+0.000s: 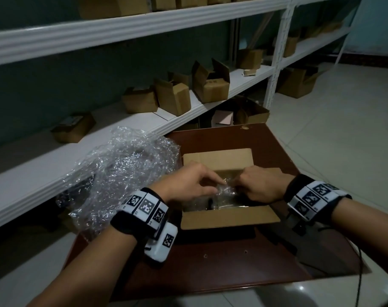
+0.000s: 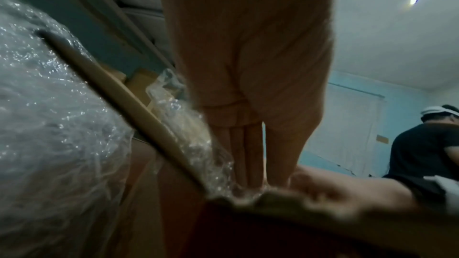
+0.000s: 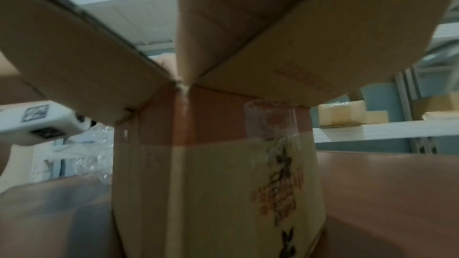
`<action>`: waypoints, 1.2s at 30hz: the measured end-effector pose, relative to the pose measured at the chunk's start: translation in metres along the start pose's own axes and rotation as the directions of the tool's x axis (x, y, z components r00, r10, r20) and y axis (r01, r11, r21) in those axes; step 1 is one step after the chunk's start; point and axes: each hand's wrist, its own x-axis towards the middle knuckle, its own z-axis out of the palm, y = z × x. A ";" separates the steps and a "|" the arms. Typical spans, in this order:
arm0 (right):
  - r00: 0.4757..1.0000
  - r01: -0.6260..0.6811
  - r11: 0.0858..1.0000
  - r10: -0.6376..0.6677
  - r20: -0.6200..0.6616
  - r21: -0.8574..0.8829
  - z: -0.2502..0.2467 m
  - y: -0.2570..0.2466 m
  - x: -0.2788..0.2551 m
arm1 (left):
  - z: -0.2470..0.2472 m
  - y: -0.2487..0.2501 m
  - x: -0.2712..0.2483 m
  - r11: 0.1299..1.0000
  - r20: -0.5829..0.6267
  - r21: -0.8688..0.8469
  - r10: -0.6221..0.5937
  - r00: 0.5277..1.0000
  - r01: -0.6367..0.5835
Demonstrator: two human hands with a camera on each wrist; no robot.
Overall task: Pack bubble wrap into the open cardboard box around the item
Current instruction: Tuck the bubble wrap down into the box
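An open cardboard box (image 1: 229, 217) stands on a dark red-brown table (image 1: 210, 262), flaps folded outward. Inside lies a dark item (image 1: 210, 203), mostly covered. My left hand (image 1: 188, 185) and right hand (image 1: 260, 185) meet over the opening, each pinching a small piece of bubble wrap (image 1: 226, 189) between them. In the left wrist view, my fingers (image 2: 248, 154) point down into the box against the bubble wrap (image 2: 196, 138), with the right hand (image 2: 335, 189) just beyond. The right wrist view shows only the box's outer corner (image 3: 211, 164).
A big loose heap of bubble wrap (image 1: 122, 173) lies left of the box, over the table's edge. White shelves (image 1: 210, 98) behind carry several small cardboard boxes. Tiled floor spreads to the right. Another person (image 2: 422, 148) is in the left wrist view.
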 end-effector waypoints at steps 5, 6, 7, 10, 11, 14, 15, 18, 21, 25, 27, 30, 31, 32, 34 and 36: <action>0.998 0.023 0.990 -0.015 -0.060 0.136 -0.009 -0.007 -0.016 | 0.015 -0.007 0.005 0.984 0.107 0.175 -0.036 0.994 0.017; 0.995 0.038 0.989 -0.024 -0.097 0.141 -0.012 -0.008 -0.020 | 0.016 -0.007 0.005 0.978 0.111 0.207 -0.047 0.993 0.023; 0.988 0.063 0.988 -0.042 -0.150 0.141 -0.017 -0.009 -0.025 | 0.017 -0.007 0.007 0.967 0.126 0.252 -0.062 0.990 0.029; 0.942 0.118 0.992 -0.095 -0.323 0.052 -0.027 -0.008 -0.032 | 0.023 -0.007 0.012 0.928 0.216 0.370 -0.125 0.968 0.037; 0.930 0.101 0.995 -0.090 -0.356 0.015 -0.032 -0.010 -0.033 | 0.024 -0.006 0.014 0.926 0.241 0.374 -0.149 0.959 0.050; 0.936 0.072 0.997 -0.078 -0.344 -0.030 -0.041 -0.018 -0.036 | 0.024 -0.002 0.018 0.940 0.274 0.332 -0.172 0.946 0.075; 0.956 0.057 0.998 -0.066 -0.285 -0.040 -0.042 -0.022 -0.037 | 0.024 -0.002 0.018 0.943 0.274 0.323 -0.175 0.946 0.080; 0.998 -0.021 0.992 0.013 -0.066 -0.125 -0.039 -0.029 -0.035 | 0.025 -0.004 0.019 0.936 0.279 0.341 -0.191 0.941 0.089; 0.990 -0.117 0.984 0.126 0.056 -0.136 -0.032 -0.032 -0.022 | 0.027 -0.005 0.019 0.925 0.281 0.368 -0.207 0.937 0.094; 0.978 -0.134 0.988 0.145 0.147 -0.083 -0.025 -0.036 -0.007 | 0.027 -0.004 0.019 0.922 0.283 0.374 -0.212 0.935 0.096; 0.969 -0.147 0.987 0.158 0.189 -0.067 -0.029 -0.035 -0.006 | 0.027 -0.003 0.019 0.917 0.283 0.386 -0.220 0.933 0.099; 0.963 -0.130 0.991 0.135 0.235 -0.035 -0.029 -0.028 -0.006 | 0.028 -0.005 0.020 0.917 0.273 0.389 -0.205 0.940 0.087; 0.970 -0.112 0.993 0.114 0.215 -0.021 -0.027 -0.026 -0.007 | 0.028 -0.008 0.021 0.921 0.270 0.380 -0.196 0.943 0.083; 0.981 -0.092 0.996 0.093 0.172 -0.017 -0.023 -0.025 -0.007 | 0.028 -0.009 0.022 0.927 0.265 0.366 -0.190 0.945 0.084; 0.996 -0.059 0.998 0.061 0.070 -0.023 -0.013 -0.022 -0.008 | 0.027 -0.012 0.022 0.939 0.264 0.332 -0.182 0.947 0.088; 0.998 -0.062 0.998 0.062 0.010 -0.027 -0.006 -0.019 -0.009 | 0.025 -0.012 0.023 0.948 0.281 0.306 -0.172 0.944 0.082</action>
